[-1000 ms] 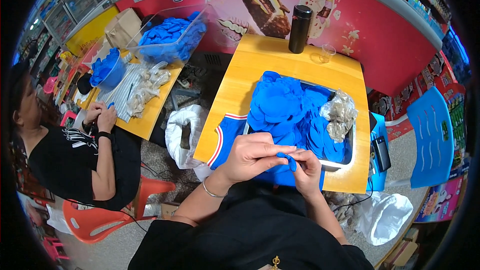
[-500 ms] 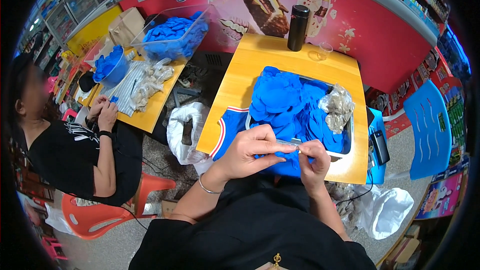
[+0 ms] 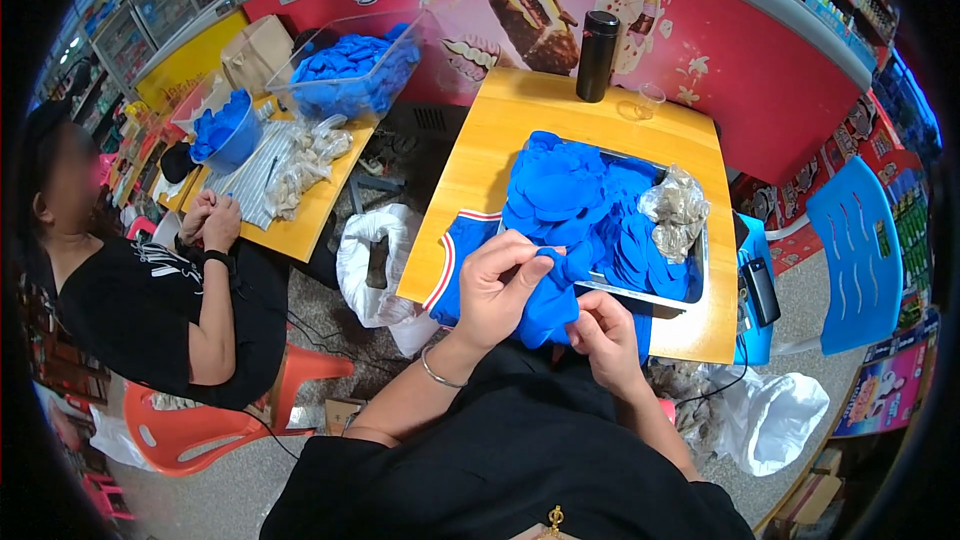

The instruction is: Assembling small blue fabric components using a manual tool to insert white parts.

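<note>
With the wearer at six and the nearer counter [image 3: 500, 105] as the dial, there are two yellow wooden counters; the second counter [image 3: 288, 240] lies around ten. One co-worker [image 3: 120, 310] sits toward nine, one blue chair [image 3: 860, 260] stands at three. The second counter bears one clear bin [image 3: 372, 93] and one blue bucket [image 3: 240, 148], both holding blue pieces. On the nearer one: one metal tray [image 3: 702, 275] at the middle, heaped with blue discs [image 3: 555, 190] too overlapped to count; one black flask [image 3: 597, 55] at twelve; one plastic bag [image 3: 678, 215] at three, inside the tray; one clear cup [image 3: 651, 102] at one.

Two hands work at six. The left hand [image 3: 500, 285] points toward one, thumb up, its grip pinching a blue piece [image 3: 566, 262]. The right hand [image 3: 608, 335], lower, angles toward eleven, fingers curled beside the blue material; whether its grip pinches any, I cannot tell.
</note>
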Tool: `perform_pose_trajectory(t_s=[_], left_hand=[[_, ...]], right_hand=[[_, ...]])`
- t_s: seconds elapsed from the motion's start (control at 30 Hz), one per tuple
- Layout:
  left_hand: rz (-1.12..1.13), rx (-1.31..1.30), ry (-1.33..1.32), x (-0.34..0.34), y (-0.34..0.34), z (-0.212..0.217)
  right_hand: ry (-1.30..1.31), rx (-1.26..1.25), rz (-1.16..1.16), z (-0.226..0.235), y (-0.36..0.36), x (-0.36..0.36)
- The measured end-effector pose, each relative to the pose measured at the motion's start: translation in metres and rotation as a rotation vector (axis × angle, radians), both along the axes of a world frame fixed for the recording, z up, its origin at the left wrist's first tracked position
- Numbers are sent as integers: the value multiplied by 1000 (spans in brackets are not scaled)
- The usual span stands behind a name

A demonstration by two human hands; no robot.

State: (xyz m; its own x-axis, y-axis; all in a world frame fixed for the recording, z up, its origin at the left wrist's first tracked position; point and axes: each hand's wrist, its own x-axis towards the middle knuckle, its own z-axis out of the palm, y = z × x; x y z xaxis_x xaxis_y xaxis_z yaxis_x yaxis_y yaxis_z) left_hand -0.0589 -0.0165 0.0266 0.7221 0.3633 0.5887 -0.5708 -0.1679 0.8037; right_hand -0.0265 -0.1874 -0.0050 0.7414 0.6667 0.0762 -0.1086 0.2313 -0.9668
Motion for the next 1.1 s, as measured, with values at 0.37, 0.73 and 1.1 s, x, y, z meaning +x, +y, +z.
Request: perform_pose_trajectory(t_s=[0.37, 0.73, 1.1], left_hand=[[-92, -392, 88, 7, -13, -13], [-167, -336, 161, 22, 13, -24], [-54, -403, 305, 70, 44, -37]], right_hand=[[270, 153, -64, 0, -1, 0], [220, -104, -44, 0, 7, 22], [-293, -520, -105, 3, -2, 76]])
